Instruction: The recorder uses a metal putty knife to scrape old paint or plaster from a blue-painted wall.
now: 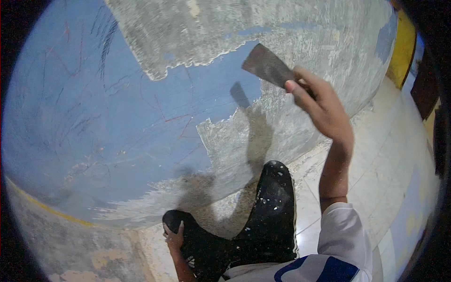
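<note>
My right hand (319, 102) grips a broad putty knife (266, 65) by its handle end, with the wide dark blade angled up and left. The blade lies in front of the wall where a tongue of blue paint (225, 81) meets stripped grey plaster (296, 116); whether it touches the surface I cannot tell. Ragged, pale edges of lifted paint border the blue area above and below. My left hand (174, 234) rests on my left knee (176, 218), thumb and fingers spread around it, holding no tool.
My bent legs in black trousers (275, 197) sit close to the wall base. Pale floor tiles (327, 176), with paint crumbs along the wall, lie to the right. A grey wall (88, 250) meets the blue one at lower left. Something yellow (403, 49) stands at upper right.
</note>
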{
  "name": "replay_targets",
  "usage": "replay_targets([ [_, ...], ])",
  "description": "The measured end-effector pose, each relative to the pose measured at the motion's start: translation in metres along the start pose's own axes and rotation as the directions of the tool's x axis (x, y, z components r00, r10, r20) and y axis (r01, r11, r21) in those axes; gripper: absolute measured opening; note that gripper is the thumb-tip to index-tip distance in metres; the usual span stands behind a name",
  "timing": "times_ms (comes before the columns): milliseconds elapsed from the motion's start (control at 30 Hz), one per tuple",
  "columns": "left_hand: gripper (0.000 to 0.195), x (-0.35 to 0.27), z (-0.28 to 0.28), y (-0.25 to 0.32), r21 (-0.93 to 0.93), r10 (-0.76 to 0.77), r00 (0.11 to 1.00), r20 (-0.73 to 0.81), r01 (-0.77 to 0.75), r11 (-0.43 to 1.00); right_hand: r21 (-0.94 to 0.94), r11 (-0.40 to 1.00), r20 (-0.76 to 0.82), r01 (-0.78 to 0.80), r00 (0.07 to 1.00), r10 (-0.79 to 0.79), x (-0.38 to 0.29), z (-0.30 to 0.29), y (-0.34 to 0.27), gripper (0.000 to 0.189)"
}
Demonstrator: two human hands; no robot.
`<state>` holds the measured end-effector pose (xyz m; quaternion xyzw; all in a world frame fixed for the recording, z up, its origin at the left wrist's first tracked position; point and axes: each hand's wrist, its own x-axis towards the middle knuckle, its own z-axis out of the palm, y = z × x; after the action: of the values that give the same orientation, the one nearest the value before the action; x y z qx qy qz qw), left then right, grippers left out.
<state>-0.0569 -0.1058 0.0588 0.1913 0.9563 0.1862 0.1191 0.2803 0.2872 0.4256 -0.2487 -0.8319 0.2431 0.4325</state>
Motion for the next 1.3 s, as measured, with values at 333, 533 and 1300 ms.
replay_targets([
  [333,0.108,0.007,0.009,-0.017,0.017,-0.087,0.995,0.043,0.087,0.996,-0.448,0.868,-0.006,0.214,0.970,-0.242,0.039,0.034,-0.070,0.022],
  [533,0.108,0.005,0.009,-0.016,-0.041,-0.106,0.994,0.014,0.106,0.994,-0.590,0.778,0.037,0.217,0.969,-0.242,0.034,0.018,-0.111,0.019],
  [1300,0.098,0.021,0.020,-0.037,-0.037,0.010,1.000,-0.009,-0.010,0.999,-0.547,0.776,0.132,0.315,0.947,-0.291,0.044,0.026,-0.091,0.025],
])
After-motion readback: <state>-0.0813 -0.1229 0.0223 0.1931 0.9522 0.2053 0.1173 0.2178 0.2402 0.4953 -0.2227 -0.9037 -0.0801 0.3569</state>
